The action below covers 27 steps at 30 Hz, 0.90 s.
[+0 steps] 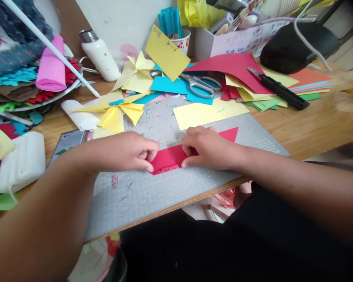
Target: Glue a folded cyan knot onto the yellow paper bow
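A strip of red paper (169, 156) lies on the grey cutting mat (153, 199), its near edge folded over with a zigzag pattern along it. My left hand (135, 152) pinches the strip's left end between thumb and fingers. Further right, my right hand (204, 148) grips the same paper with curled fingers, and a pointed red end sticks out beyond that hand. A pale yellow paper sheet (208, 111) lies flat just behind my right hand. Beyond my left hand rests a folded yellow paper shape (114, 115).
Scissors (201, 85) and a black utility knife (282, 90) lie on coloured paper at the back. A white bottle (101, 55) stands at the back left. A white box (223, 43) of tools and a black case (300, 47) stand behind. The table's front edge runs close to my lap.
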Tool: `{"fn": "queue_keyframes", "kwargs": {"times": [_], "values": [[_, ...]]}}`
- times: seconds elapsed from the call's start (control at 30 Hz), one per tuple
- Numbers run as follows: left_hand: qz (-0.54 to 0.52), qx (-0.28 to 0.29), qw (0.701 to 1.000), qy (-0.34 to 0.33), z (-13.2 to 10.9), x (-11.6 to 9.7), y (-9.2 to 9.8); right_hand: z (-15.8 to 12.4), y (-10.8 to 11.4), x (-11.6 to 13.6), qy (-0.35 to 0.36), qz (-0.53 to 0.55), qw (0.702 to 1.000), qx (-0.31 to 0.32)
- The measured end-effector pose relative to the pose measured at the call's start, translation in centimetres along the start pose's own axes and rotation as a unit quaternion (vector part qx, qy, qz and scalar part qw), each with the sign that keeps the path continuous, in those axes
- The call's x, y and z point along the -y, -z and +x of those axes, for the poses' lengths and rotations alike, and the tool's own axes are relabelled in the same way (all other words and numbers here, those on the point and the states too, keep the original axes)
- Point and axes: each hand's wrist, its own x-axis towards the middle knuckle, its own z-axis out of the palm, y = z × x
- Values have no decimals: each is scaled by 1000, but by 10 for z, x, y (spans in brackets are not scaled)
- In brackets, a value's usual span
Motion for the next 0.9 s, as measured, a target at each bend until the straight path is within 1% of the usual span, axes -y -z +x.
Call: {"fn": "queue_keyframes", "kwargs": {"times": [0.03, 0.1, 0.13, 0.2, 0.27, 0.33, 0.4, 0.47, 0.5, 0.63, 0.73, 0.9], "values": [[-8, 8, 1000, 17, 3, -5, -3, 0, 0, 0, 1, 0, 1000, 1], [-12, -56, 998, 32, 11, -15, -12, 1, -1, 1, 3, -3, 1000, 3], [-1, -68, 997, 24, 15, -19, -17, 2, 0, 1, 5, -4, 1000, 4], [28, -76, 997, 16, 21, -23, -25, 4, 2, -1, 11, -6, 1000, 6], [42, -67, 997, 9, 25, -22, -30, 4, 8, -7, 36, 8, 999, 17], [50, -61, 997, -7, 26, -18, -31, 2, 16, -16, 77, 69, 994, 46], [68, -69, 995, -39, 26, -14, -31, -2, 23, -28, 107, 155, 979, 77], [83, -81, 990, -76, 26, -13, -31, -6, 26, -37, 112, 212, 967, 88], [85, -84, 988, -95, 26, -13, -31, -8, 27, -40, 111, 218, 966, 84], [77, -73, 983, -151, 26, -12, -32, -11, 22, -43, 137, 179, 973, 56], [82, -61, 981, -163, 26, -8, -33, -11, 20, -40, 145, 144, 978, 41], [72, -53, 980, -180, 26, -3, -35, -14, 21, -36, 135, 106, 984, 39]]}}
